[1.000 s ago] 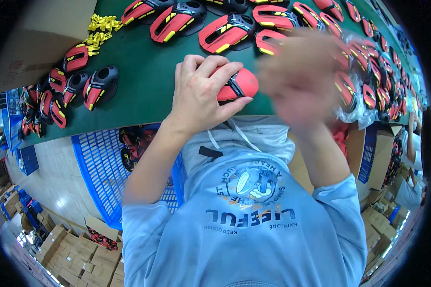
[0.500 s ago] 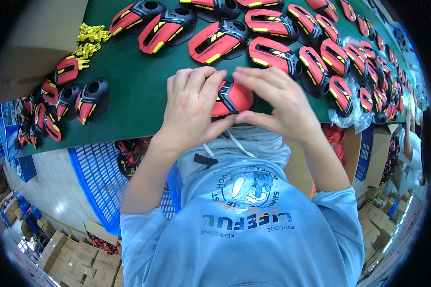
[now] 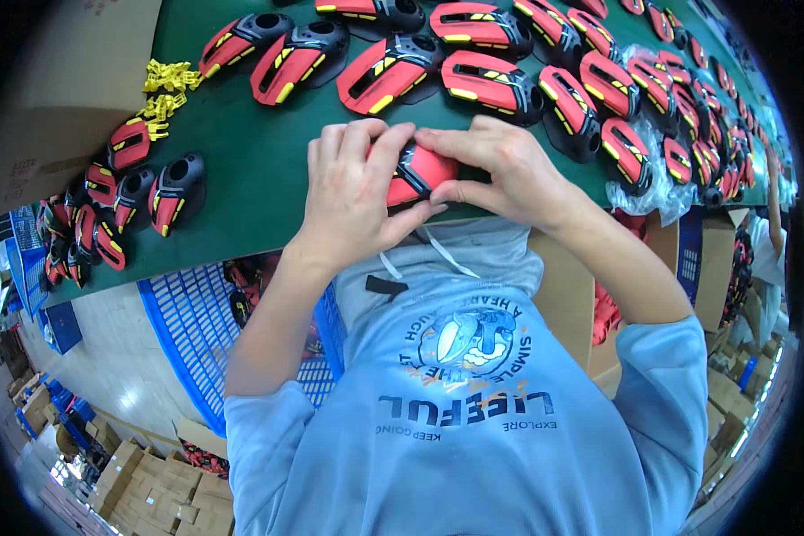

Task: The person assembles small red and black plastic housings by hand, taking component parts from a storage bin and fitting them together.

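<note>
Near the table's front edge, a red plastic shell [image 3: 433,168] with black trim lies between my two hands, partly covered by them. My left hand [image 3: 353,183] is closed over its left side, the thumb along the near edge. On the right end, my right hand [image 3: 506,170] grips with the thumb at the near side and the fingers at the far side. Beyond them stand finished-looking red and black shells with yellow strips, the closest being one shell [image 3: 393,73] with a long dark slot.
Small yellow plastic clips [image 3: 171,76] are heaped at the left by a cardboard box [image 3: 71,107]. More shells [image 3: 177,195] cluster at the table's left end, and many fill the right side around clear plastic bags [image 3: 657,183]. Below the green table [image 3: 250,152] stands a blue basket [image 3: 188,330].
My right hand has closed in on the shell's right end, its fingers now bent against it. The left hand stays on the shell. The whole view has shifted slightly.
</note>
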{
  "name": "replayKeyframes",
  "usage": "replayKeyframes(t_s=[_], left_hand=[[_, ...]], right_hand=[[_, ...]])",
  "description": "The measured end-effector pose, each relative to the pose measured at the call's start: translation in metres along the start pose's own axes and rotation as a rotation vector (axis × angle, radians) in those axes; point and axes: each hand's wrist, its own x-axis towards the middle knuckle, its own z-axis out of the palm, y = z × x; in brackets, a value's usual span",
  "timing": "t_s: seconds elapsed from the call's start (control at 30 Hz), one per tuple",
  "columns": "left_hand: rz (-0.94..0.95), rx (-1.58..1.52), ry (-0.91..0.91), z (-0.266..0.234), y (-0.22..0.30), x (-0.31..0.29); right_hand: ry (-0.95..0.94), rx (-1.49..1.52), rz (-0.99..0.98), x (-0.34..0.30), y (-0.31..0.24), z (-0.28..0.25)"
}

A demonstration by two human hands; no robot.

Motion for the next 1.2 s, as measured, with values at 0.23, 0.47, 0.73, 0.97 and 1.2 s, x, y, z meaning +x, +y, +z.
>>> replayKeyframes(t_s=[0.23, 0.47, 0.73, 0.97, 1.2], left_hand=[[0.036, -0.034, -0.035, -0.007, 0.009, 0.0], [0.09, -0.001, 0.005, -0.002, 0.0, 0.0], [0.03, 0.011, -0.004, -0.002, 0.006, 0.003], [-0.016, -0.007, 0.019, 0.0, 0.008, 0.002], [-0.023, 0.004, 0.032, 0.005, 0.009, 0.004]], right_hand=[[-0.03, -0.112, -0.02, -0.007, -0.004, -0.009], [0.015, -0.126, -0.029, -0.007, 0.002, -0.001], [-0.161, -0.094, -0.031, -0.007, 0.005, -0.034], [-0.148, -0.08, 0.035, 0.005, -0.014, -0.038], [-0.274, -0.207, 0.107, 0.02, -0.014, -0.035]])
